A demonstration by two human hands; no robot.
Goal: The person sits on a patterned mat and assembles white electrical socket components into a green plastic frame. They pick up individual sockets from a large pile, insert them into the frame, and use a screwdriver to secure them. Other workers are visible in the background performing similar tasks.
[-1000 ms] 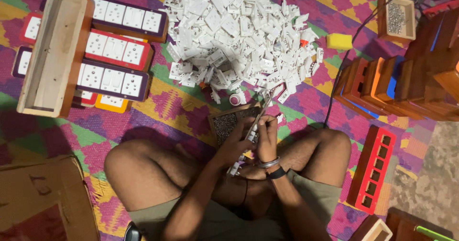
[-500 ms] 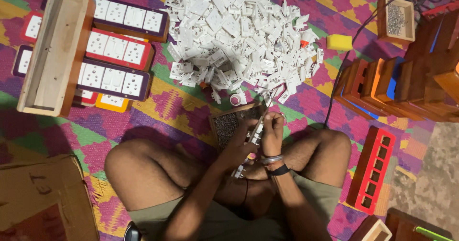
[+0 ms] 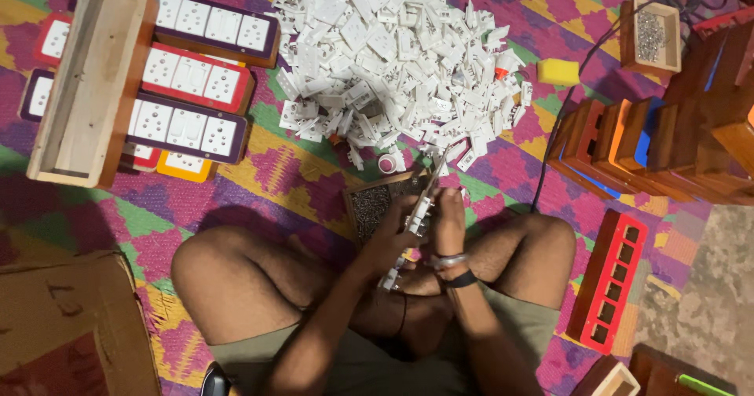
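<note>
I sit cross-legged on a patterned mat. My left hand [image 3: 390, 235] grips a long white socket strip [image 3: 414, 217] held upright over my lap. My right hand [image 3: 449, 221] is closed around a thin metal tool [image 3: 437, 168], apparently a screwdriver, set against the strip's upper end. Just beyond my hands stands a small wooden box [image 3: 369, 207] holding tiny dark screws. A big heap of white switch and socket parts [image 3: 393, 58] lies farther ahead.
Finished switch boards [image 3: 188, 78] and a long wooden tray [image 3: 86, 82] lie at the left. Wooden and coloured frames [image 3: 652, 141] are stacked at the right, with a red frame [image 3: 609, 282] by my knee. A cardboard box [image 3: 67, 325] sits at the lower left.
My hands have stayed together over my lap; the strip and tool have shifted only slightly as I work on them.
</note>
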